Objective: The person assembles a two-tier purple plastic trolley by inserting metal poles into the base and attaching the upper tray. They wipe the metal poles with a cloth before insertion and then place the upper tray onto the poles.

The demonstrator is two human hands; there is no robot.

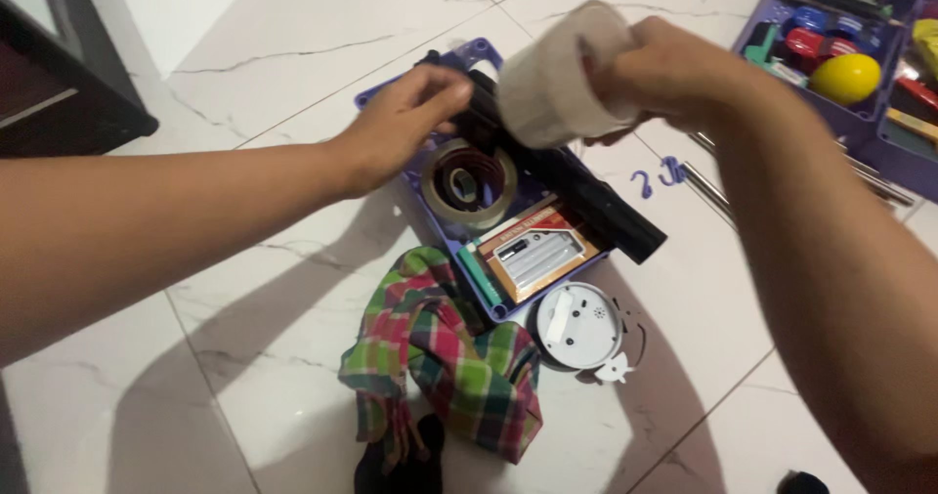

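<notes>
My right hand (674, 69) holds a white roll of tape (562, 74) up in the air above a purple tray (508, 306). My left hand (405, 118) reaches into that tray and touches the end of a long black object (586, 196) lying across it. Just below my left hand, a clear tape roll (469, 183) lies flat in the tray. A carded blister pack (535, 253) with an orange backing fills the tray's near end.
A plaid cloth (440, 357) is crumpled on the white marble floor in front of the tray. Beside it lies a round white device (578, 326). Small purple hooks (657, 178) and metal rods (713, 191) lie to the right. Another purple tray (860, 123) with a yellow ball (844, 77) sits top right. Dark furniture (59, 84) stands top left.
</notes>
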